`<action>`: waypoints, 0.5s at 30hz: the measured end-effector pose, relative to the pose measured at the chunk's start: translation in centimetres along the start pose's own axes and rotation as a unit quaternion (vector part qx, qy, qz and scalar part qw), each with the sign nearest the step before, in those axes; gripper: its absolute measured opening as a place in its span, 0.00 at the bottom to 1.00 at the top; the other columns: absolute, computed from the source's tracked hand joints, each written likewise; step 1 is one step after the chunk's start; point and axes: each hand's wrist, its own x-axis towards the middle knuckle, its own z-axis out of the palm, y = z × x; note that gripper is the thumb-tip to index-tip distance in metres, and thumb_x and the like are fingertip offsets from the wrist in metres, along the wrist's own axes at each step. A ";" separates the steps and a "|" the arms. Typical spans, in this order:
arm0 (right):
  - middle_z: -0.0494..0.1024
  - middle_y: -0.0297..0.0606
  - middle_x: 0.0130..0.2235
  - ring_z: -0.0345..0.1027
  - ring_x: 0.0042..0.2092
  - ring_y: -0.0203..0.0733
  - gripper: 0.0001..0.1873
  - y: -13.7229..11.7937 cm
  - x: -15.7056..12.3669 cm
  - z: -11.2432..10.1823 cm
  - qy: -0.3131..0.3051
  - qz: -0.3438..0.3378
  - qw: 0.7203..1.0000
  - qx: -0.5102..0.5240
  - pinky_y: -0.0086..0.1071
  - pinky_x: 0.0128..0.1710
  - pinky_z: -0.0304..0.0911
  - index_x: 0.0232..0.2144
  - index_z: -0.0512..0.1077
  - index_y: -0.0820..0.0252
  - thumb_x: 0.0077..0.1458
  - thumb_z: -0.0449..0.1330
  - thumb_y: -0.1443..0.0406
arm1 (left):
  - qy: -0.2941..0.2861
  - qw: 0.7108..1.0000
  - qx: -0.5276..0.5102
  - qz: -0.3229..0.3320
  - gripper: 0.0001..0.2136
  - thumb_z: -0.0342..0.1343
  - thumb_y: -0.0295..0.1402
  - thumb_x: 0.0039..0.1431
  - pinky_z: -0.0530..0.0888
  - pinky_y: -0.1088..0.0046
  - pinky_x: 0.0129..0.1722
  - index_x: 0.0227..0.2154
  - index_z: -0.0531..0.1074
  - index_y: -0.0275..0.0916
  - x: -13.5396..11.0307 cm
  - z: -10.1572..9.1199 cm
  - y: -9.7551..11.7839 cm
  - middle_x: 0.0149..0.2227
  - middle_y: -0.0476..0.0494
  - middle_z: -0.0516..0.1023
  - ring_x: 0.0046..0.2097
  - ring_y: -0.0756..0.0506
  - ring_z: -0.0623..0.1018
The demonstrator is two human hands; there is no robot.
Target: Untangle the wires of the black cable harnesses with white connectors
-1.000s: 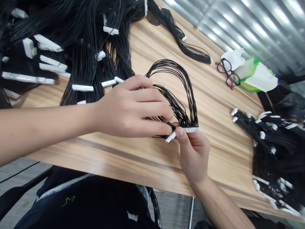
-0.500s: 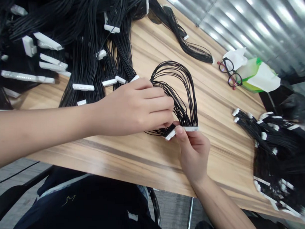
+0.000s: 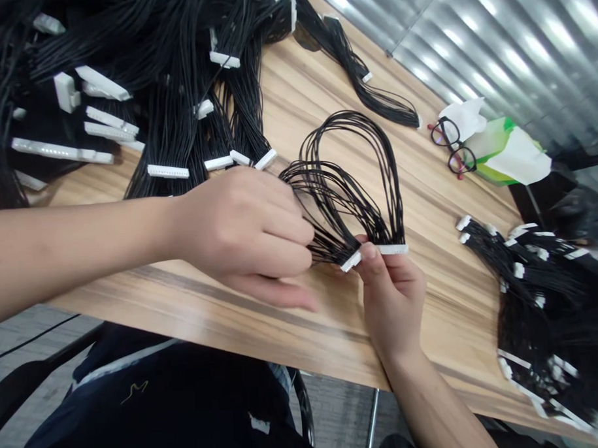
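My right hand (image 3: 394, 299) pinches a black wire harness (image 3: 371, 182) between thumb and fingers, at its white connectors. One white connector (image 3: 393, 249) lies to the right of the thumb; another white connector (image 3: 350, 260) is tilted at its left. The wires loop up and away above the table. Beside the loop on the left is my left hand (image 3: 255, 235), back of the hand up, with curled fingers against or just over the wires and the thumb stretched out apart. Its fingertips are partly hidden.
Piles of black harnesses (image 3: 167, 111) with white connectors cover the upper left of the wooden table (image 3: 302, 322). Another heap (image 3: 551, 280) lies at the right. One bundle (image 3: 373, 94) stretches along the back edge, near glasses (image 3: 452, 147) and a green-white packet (image 3: 509, 151).
My left hand has drawn back to the left, away from the connectors, and its thumb has come apart from the fingers. The right hand with the harness has shifted slightly right.
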 end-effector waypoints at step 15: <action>0.82 0.33 0.25 0.76 0.26 0.40 0.16 0.1 -0.3 0.1 -0.006 0.014 1.000 0.020 0.34 0.27 0.75 0.35 0.84 0.55 0.60 0.70 0.50 | 0.147 0.944 0.171 -0.240 0.08 0.54 0.39 0.70 0.56 0.71 0.25 0.42 0.77 0.44 -0.7 0.9 -0.1 0.25 0.54 0.77 0.25 0.51 0.71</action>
